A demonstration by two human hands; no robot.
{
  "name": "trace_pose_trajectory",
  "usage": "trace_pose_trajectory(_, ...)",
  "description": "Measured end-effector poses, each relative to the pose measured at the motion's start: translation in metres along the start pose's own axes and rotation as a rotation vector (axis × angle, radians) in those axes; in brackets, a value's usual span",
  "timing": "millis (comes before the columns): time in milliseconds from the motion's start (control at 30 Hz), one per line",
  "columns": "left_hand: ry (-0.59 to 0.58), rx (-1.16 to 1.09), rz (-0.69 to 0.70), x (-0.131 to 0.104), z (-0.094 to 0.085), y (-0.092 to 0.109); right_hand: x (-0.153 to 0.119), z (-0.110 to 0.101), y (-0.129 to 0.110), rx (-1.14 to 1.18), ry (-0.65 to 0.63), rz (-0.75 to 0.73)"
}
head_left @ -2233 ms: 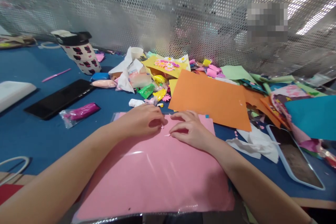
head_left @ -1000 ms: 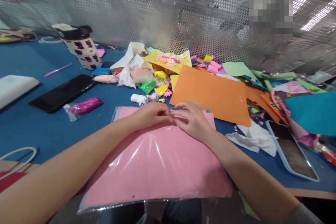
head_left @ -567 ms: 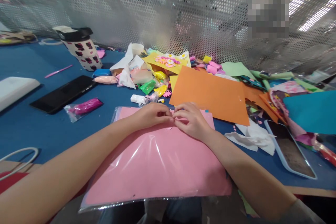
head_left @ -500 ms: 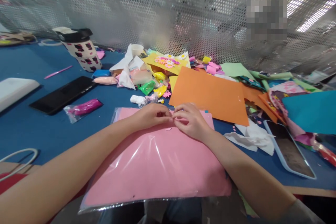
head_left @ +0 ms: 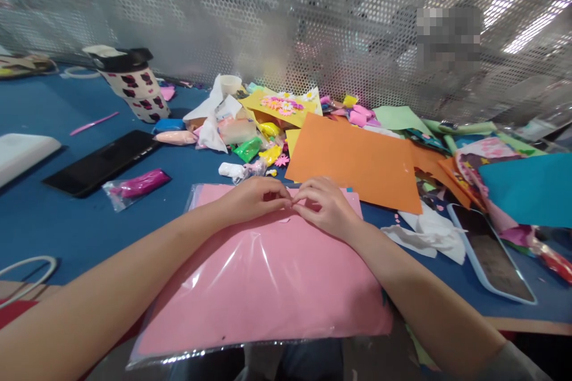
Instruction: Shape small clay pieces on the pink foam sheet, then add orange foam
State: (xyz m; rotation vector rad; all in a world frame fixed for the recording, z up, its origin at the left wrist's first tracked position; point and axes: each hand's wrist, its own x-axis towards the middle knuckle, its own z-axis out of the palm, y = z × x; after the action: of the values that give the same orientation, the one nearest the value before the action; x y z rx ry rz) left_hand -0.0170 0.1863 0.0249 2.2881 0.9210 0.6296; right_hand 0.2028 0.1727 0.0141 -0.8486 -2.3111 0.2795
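Note:
Pink paper (head_left: 263, 274) in a clear plastic sleeve lies in front of me, its near end reaching past the table edge. Over its far part, my left hand (head_left: 261, 196) and my right hand (head_left: 324, 205) meet fingertip to fingertip. Both are closed in a pinch; whatever is between the fingers is too small and hidden to make out. Just below the fingertips, a tiny pale pink scrap (head_left: 285, 221) rests on the sleeve. Orange paper (head_left: 357, 158) lies right behind my right hand.
Left are a magenta clay packet (head_left: 143, 183), a black slab-like device (head_left: 100, 162) and a patterned tumbler (head_left: 138, 86). Colourful clay packs (head_left: 248, 149) and paper pile up behind. At right lie a phone (head_left: 491, 256), crumpled tissue (head_left: 429, 232) and blue paper (head_left: 527, 187). A perforated metal screen (head_left: 250, 18) stands behind.
Both hands keep their pinch at nearly the same spot, with only slight finger movement. The whole view has shifted a little, so things at the left appear slightly further left.

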Motion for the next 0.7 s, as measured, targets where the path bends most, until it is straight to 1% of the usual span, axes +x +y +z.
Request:
trace_pose_trajectory(133,-0.006,-0.008,0.009,-0.0004,-0.0002,0.0027,0.0011,-0.0002,-0.0005,0.006,-0.025,0.018)
trace_pose_trajectory(333,-0.02,-0.03,-0.017,-0.0026,-0.0016,0.0077,0.0022,-0.0004,-0.0004,0.013,-0.032,0.009)
trace_pose_trajectory(600,-0.017,-0.034,-0.025,-0.0032,-0.0015,0.0058,0.0007,-0.0008,0.0005,0.017,-0.075,0.028)
trace_pose_trajectory(700,-0.013,-0.031,-0.031,-0.0032,-0.0014,0.0045,0.0002,0.0,0.0021,0.024,-0.074,0.009)
